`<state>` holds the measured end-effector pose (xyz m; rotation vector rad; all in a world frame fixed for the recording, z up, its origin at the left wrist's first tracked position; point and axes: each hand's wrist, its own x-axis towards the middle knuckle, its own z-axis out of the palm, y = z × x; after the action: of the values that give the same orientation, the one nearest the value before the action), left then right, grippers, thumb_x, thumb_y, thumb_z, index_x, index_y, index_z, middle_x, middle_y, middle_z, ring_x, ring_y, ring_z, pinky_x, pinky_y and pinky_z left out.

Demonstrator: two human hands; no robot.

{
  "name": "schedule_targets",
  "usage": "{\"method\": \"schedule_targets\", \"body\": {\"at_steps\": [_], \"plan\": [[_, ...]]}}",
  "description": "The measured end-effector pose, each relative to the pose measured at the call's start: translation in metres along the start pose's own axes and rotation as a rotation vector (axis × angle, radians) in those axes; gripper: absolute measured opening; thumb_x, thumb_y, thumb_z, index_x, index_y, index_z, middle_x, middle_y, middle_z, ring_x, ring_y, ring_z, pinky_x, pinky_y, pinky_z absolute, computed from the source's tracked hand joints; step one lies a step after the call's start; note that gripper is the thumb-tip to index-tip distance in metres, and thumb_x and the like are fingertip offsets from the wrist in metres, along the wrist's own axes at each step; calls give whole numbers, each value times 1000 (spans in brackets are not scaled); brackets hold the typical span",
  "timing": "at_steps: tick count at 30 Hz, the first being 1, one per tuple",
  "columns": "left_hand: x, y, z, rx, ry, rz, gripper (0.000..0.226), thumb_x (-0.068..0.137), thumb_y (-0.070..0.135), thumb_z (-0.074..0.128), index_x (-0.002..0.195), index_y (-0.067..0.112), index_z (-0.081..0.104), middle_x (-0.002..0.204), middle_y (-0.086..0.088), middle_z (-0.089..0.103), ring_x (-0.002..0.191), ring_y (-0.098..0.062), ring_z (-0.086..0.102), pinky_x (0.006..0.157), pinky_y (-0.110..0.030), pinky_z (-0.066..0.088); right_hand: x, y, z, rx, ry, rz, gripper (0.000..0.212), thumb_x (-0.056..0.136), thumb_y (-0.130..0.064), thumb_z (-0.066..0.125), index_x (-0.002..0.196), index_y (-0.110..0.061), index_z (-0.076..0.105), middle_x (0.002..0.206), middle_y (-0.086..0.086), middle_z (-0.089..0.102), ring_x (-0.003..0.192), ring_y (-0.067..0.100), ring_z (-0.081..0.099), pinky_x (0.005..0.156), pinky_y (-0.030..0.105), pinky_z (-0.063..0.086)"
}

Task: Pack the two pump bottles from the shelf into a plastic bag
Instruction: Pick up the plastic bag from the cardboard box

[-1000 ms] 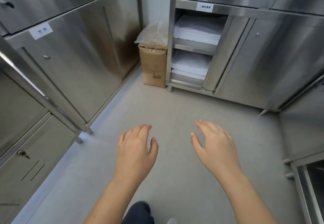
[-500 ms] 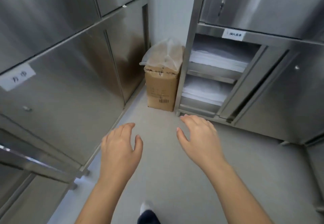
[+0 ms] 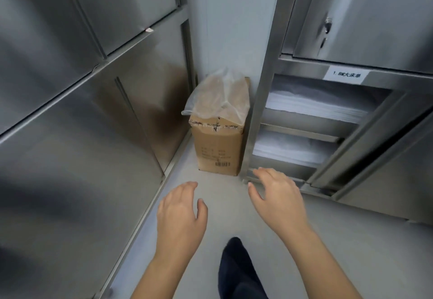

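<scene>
No pump bottles in view. Plastic bag atop cardboard box, far corner: looks limp, light, slippery; best pinched at rim. Left hand, right hand spread, empty.

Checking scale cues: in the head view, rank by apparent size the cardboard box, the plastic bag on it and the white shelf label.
1. cardboard box and plastic bag: about alike, unranked
2. white shelf label: smallest

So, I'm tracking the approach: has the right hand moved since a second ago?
Yes. The right hand has come forward toward the cardboard box in the corner, which it was well short of before.
</scene>
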<state>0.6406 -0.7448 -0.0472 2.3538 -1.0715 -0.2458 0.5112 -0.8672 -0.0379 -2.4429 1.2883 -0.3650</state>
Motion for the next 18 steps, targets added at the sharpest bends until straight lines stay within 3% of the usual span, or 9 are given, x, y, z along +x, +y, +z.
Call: {"method": "schedule_targets", "body": {"at_steps": [8, 18], "plan": [[162, 48, 21, 16, 21, 64, 36, 86, 14, 52, 121, 11, 54, 123, -5, 59, 117, -23, 50, 100, -34, 31, 167, 24, -7, 25, -51, 5, 38, 88, -31, 49, 122, -15, 54, 125, 4, 60, 116, 24, 52, 99, 36, 38], [297, 5, 54, 18, -132, -61, 36, 88, 15, 48, 124, 10, 52, 125, -6, 58, 114, -23, 51, 98, -32, 33, 288, 16, 53, 29, -183, 77, 34, 87, -28, 52, 117, -14, 58, 117, 5, 63, 107, 25, 56, 91, 34, 43]]}}
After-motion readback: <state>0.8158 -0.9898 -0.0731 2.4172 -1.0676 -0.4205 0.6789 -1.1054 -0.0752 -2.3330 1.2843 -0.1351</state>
